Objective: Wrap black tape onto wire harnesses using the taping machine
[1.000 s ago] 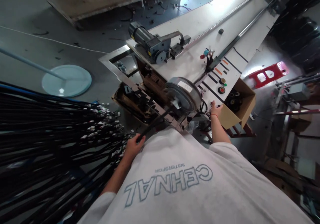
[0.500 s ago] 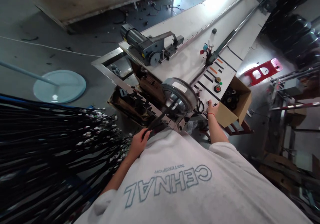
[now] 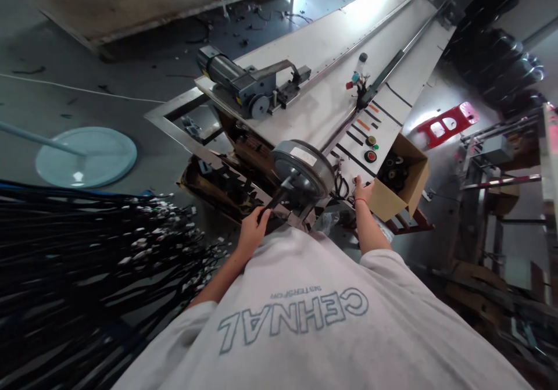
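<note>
My left hand point(image 3: 254, 228) is closed around the end of a black cable bundle point(image 3: 275, 197) at the near end of the bench. The bundle runs up to a large round wheel-shaped machine head point(image 3: 303, 169), which hides part of it. My right hand point(image 3: 362, 190) rests at the bench's near right edge, beside a cardboard box point(image 3: 387, 203), with its fingers spread and nothing visible in them. What lies under its fingertips is too small to make out. Near it are a red button point(image 3: 370, 156), a yellowish knob point(image 3: 370, 140) and a loop of thin black wire point(image 3: 342, 185).
A long white bench point(image 3: 322, 82) carries a motor unit point(image 3: 235, 82), a metal rail and black and orange strips. Many black cables with white connectors point(image 3: 143, 227) hang at left. A round pale blue base point(image 3: 87, 157) and a red stool point(image 3: 449, 124) stand on the floor.
My left hand has moved up and right, nearer the wheel, still gripping the cable bundle. My right hand stays at the bench edge. The whole view has shifted slightly.
</note>
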The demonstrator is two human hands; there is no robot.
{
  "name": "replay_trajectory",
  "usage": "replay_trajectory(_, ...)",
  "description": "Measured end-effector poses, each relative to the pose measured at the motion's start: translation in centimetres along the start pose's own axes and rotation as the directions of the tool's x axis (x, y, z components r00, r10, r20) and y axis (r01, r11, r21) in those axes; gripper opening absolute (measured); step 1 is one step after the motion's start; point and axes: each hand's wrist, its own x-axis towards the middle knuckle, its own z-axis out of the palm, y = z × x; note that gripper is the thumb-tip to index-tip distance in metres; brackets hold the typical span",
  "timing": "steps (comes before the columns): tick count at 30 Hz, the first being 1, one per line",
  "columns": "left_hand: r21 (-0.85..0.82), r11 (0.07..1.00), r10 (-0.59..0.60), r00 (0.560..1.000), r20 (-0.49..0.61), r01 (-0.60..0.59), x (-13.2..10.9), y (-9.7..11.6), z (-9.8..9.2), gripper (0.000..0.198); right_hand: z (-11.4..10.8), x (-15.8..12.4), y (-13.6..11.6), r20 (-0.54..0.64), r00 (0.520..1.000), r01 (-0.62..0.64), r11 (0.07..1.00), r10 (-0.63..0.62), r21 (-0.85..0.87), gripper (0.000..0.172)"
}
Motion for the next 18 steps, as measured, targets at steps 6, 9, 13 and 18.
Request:
replay_trajectory(6,-0.088,0.996,-0.003,1.000,0.020,0.005,1.4,0.9,1.8,0.044,-0.4,-0.2,-0.2,0.028,0.999,-0.016,1.000,0.016,0.001,0.085)
replay_trajectory(9,-0.189,0.981,-0.030,0.998,0.054,0.040,2.1,0.5,2.1,0.045,-1.5,-0.2,-1.6,0.003,0.999,0.043,0.997,-0.043,-0.067,0.080)
replay_trajectory(13,-0.249,0.964,-0.081,0.994,0.069,0.096,3.3,0.1,2.4,0.049,-2.3,-0.5,-7.4,0.011,0.877,0.480,0.874,-0.481,-0.069,0.059)
replay_trajectory(18,-0.319,0.941,-0.086,0.991,0.102,0.115,4.7,0.8,3.3,0.048,0.2,-3.3,-17.8,0.422,0.467,0.693,0.618,-0.777,0.371,0.044)
